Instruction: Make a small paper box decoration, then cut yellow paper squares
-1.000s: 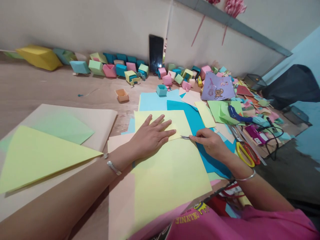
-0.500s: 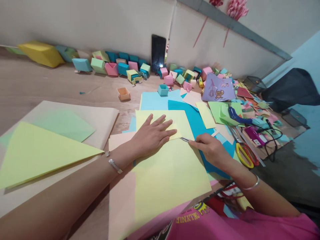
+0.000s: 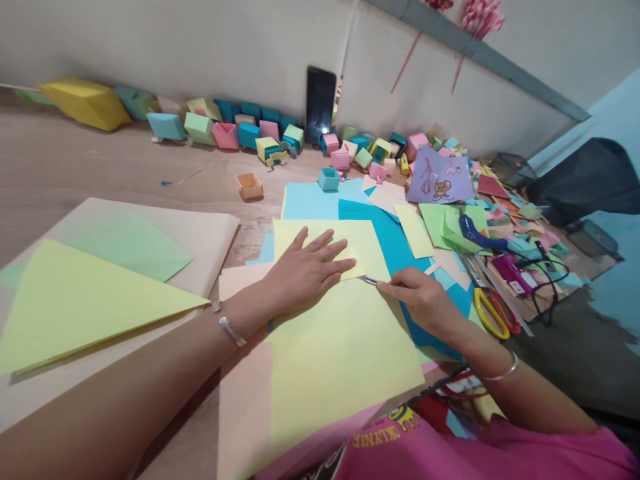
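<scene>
My left hand (image 3: 313, 270) lies flat with fingers spread, pressing a small folded piece of pale yellow paper (image 3: 353, 271) onto a large yellow sheet (image 3: 345, 347). In my right hand (image 3: 425, 300) is a slim silver craft knife (image 3: 369, 280), gripped close to its tip. That tip touches the lower right edge of the small piece, just beyond my left fingertips. Below the yellow sheet lie peach paper (image 3: 245, 400) and a blue sheet (image 3: 380, 233). My left palm covers part of the small piece.
Small folded paper boxes line the wall, with a phone (image 3: 320, 103) upright among them. An orange paper box (image 3: 249, 186) stands nearer. Yellow-handled scissors (image 3: 490, 313), a blue glue gun (image 3: 480, 233) and a purple device (image 3: 515, 275) lie right. Folded yellow paper (image 3: 95, 300) lies left.
The view has shifted very slightly. Both hands and the craft knife keep nearly the same place on the paper.
</scene>
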A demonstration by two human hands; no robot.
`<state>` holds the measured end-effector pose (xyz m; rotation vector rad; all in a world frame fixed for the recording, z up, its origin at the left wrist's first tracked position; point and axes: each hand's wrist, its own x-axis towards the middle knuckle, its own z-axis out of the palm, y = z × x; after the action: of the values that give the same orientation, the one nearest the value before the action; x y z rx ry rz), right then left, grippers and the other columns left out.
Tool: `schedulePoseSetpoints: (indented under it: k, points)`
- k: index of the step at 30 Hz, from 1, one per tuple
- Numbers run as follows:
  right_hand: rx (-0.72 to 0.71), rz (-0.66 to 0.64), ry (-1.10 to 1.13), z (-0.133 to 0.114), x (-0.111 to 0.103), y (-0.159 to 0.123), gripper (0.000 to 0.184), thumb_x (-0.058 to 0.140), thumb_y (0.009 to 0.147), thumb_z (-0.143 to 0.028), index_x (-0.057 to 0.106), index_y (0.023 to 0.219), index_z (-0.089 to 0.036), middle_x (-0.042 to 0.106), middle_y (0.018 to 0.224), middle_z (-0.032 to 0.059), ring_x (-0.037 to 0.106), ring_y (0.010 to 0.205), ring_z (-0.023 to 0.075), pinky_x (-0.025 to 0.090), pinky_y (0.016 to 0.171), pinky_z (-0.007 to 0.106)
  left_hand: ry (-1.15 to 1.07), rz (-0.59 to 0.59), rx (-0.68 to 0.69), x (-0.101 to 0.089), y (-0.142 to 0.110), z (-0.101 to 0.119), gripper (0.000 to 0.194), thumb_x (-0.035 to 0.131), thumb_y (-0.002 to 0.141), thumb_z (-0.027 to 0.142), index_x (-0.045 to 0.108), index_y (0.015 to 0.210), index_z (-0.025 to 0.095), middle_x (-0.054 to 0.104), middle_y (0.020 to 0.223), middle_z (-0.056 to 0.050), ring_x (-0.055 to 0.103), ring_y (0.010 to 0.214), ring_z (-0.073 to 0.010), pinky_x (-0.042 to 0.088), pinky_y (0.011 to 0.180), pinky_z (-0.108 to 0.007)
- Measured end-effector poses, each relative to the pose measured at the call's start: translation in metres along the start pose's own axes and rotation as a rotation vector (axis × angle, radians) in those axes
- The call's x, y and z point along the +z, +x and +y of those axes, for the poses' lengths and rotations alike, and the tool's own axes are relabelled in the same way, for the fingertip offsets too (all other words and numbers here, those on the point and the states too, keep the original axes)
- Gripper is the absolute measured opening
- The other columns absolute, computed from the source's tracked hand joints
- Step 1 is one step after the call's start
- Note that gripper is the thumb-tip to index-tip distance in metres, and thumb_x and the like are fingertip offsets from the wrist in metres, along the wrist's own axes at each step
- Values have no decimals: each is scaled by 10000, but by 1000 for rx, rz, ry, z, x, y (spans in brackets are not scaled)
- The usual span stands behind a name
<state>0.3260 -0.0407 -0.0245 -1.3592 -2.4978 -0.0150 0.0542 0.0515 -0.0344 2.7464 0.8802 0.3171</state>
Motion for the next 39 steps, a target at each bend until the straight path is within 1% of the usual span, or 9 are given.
schedulePoseSetpoints:
  k: [6,11,18,24,26,30,34,37,39]
  points:
    - [-10,4,34,0,3,5,314,421,1006,-259,723,1093,-244,637,846,68,548,789,188,471,672,323,-8,11,7,0,0,-1,413,318,1018,374,510,1382,410,361,1577,24,201,1497,-270,55,1183,-591]
    - [-22,-10,80,-4,2,9,312,420,1004,-246,708,1122,-224,627,853,71,550,804,189,465,673,313,2,-5,8,-1,-1,0,415,313,1021,373,505,1389,397,354,1581,4,189,1499,-276,82,1171,-607]
    - [-39,-32,94,-11,-3,19,349,381,1015,-256,721,1042,-183,620,811,77,549,771,187,461,650,311,4,6,10,1,0,-1,408,321,1020,378,509,1380,410,357,1579,26,201,1497,-269,71,1181,-592]
    - [51,-91,208,-17,-3,26,340,386,1014,-339,698,986,-208,604,809,64,546,778,186,466,676,328,11,2,12,1,0,-1,412,307,1024,383,506,1385,400,353,1581,11,199,1497,-277,87,1170,-615]
    - [56,-98,231,-18,-3,28,336,388,1013,-339,695,969,-209,602,817,69,548,791,193,463,684,337,4,9,12,0,0,-1,411,308,1024,385,515,1380,398,359,1578,11,204,1495,-279,87,1172,-614]
    - [63,-135,276,-22,-4,33,272,445,994,-328,689,934,-223,593,805,61,544,784,194,458,682,336,-10,24,13,1,-1,-1,407,322,1020,387,521,1374,410,366,1574,28,215,1492,-278,76,1185,-596]
    - [117,-145,316,-27,-5,38,263,467,986,-342,683,892,-223,581,785,44,536,762,182,459,686,332,-24,36,13,3,1,-1,401,348,1013,375,520,1373,416,374,1569,24,207,1494,-296,76,1176,-628]
    - [124,-132,300,-28,-3,37,281,461,989,-351,690,896,-218,584,795,50,536,772,185,463,697,338,-88,40,5,-3,1,-2,425,413,991,326,485,1401,411,339,1586,14,168,1501,-315,122,1149,-676]
    - [97,-129,278,-28,-2,35,290,448,994,-342,698,925,-212,591,805,61,540,784,193,467,702,344,-134,37,-18,-12,0,-6,424,449,967,264,536,1361,394,340,1585,14,151,1503,-331,152,1126,-707]
